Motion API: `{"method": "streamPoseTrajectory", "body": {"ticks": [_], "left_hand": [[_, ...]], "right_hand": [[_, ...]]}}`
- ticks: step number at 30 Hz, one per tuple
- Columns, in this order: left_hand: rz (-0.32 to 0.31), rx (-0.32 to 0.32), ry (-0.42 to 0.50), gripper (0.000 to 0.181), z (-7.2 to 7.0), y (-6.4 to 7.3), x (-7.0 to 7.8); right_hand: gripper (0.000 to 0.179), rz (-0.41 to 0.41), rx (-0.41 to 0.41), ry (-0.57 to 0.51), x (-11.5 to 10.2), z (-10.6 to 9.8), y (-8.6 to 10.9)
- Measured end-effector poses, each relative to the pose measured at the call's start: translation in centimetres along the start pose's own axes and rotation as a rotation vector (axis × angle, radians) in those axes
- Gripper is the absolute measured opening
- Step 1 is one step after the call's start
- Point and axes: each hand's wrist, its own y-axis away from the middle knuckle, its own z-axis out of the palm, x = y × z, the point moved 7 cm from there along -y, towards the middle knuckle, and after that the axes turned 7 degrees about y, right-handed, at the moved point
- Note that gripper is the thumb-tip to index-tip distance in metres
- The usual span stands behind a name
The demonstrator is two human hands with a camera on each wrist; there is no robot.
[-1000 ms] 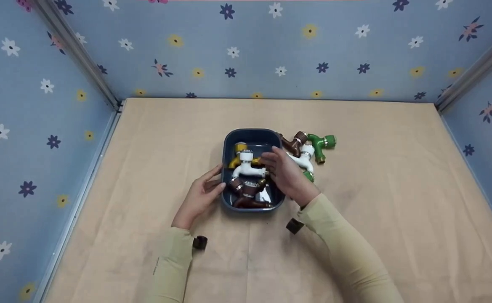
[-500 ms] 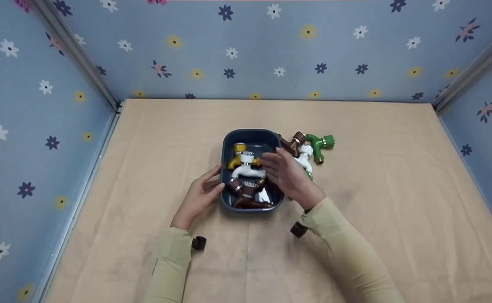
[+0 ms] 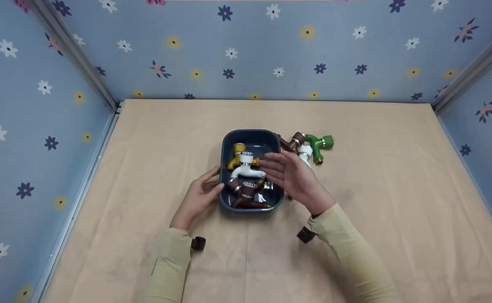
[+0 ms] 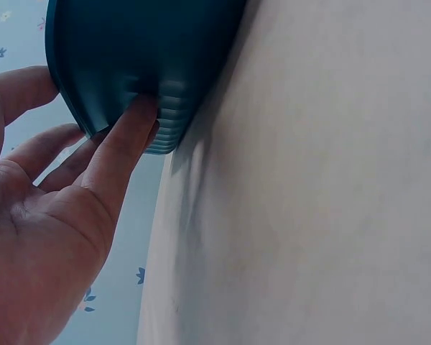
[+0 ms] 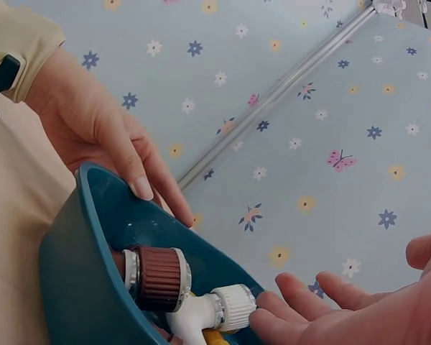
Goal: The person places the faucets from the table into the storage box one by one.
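Note:
A dark blue plastic tub (image 3: 252, 210) stands mid-table with toy-like water taps inside: a yellow tap (image 3: 238, 150), a white tap (image 3: 246, 170) and brown taps (image 3: 248, 202). My left hand (image 3: 197, 195) holds the tub's left side, its thumb at the rim and fingers against the ribbed outer wall. My right hand (image 3: 298, 179) hovers over the right rim, fingers spread and extended toward the white tap. Nothing shows in its palm. In the right wrist view its fingertips overlap the white tap's knob (image 5: 237, 307). That hand hides part of the tub's right rim.
Beyond the right rim lie more taps on the beige cloth: a brown tap (image 3: 294, 142), a green tap (image 3: 320, 147) and a white tap (image 3: 306, 153) partly behind my right hand. Blue flowered panels (image 3: 267, 54) enclose the back and sides.
My right hand has drifted slightly right and toward me, its palm turning more upward, and now covers more of the taps outside. The left hand and the tub stay put.

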Motion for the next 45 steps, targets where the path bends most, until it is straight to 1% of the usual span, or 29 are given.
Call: {"method": "streamPoseTrajectory", "body": {"ticks": [6, 17, 20, 27, 31, 39, 45], "left_hand": [[0.002, 0.003, -0.018, 0.058, 0.0, 0.0, 0.0], [-0.025, 0.003, -0.017, 0.058, 0.0, 0.1, -0.1], [-0.024, -0.001, -0.018, 0.058, 0.0, 0.0, -0.1], [-0.016, -0.001, -0.005, 0.058, 0.0, 0.1, 0.0], [-0.010, 0.001, -0.016, 0.058, 0.0, 0.1, 0.0], [-0.003, -0.007, -0.009, 0.058, 0.0, 0.1, 0.1], [-0.005, -0.004, -0.018, 0.057, 0.1, 0.0, 0.1]], "right_hand": [[0.056, -0.013, -0.001, -0.012, -0.3, -0.2, 0.7], [0.053, -0.045, 0.019, -0.013, -1.0, -1.2, 1.8], [0.052, -0.053, 0.037, -0.019, -1.2, -1.6, 2.1], [0.050, -0.080, 0.054, -0.047, -1.9, -2.7, 2.9], [0.051, -0.085, 0.073, -0.055, -2.3, -3.4, 3.2], [0.052, -0.133, 0.082, -0.059, -3.2, -4.9, 4.0], [0.050, -0.135, 0.114, -0.078, -3.5, -6.3, 4.5]]}}
